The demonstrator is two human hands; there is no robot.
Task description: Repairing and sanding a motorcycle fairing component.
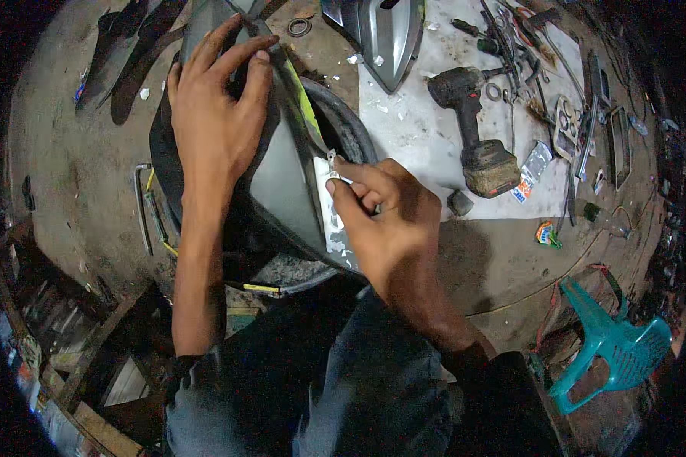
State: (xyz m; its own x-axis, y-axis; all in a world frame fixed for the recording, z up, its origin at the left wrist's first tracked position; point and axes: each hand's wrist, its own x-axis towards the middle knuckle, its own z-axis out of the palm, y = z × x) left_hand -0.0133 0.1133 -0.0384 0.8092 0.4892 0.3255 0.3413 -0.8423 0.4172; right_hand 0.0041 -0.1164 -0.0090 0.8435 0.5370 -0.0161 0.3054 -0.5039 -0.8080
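A grey and black plastic panel [282, 171], which looks like a motorcycle fairing, lies across a round black basin [358, 133]. My left hand [225, 99] rests flat on the panel's far part, fingers apart. Along the panel's right edge runs a white strip [324, 198] with a ragged, flaking near end. A yellow-green stripe [301, 95] lies farther up the same edge. My right hand [392, 217] is at the white strip, with thumb and forefinger pinched together. Something small and pale shows at those fingertips, too small to name.
Right of the basin, a cordless impact driver [471, 129] lies on a white sheet [415, 164] among several hand tools. Another grey panel [389, 46] is at the far side. A teal plastic part [610, 346] sits at the near right. A metal ring [299, 27] lies beyond the basin.
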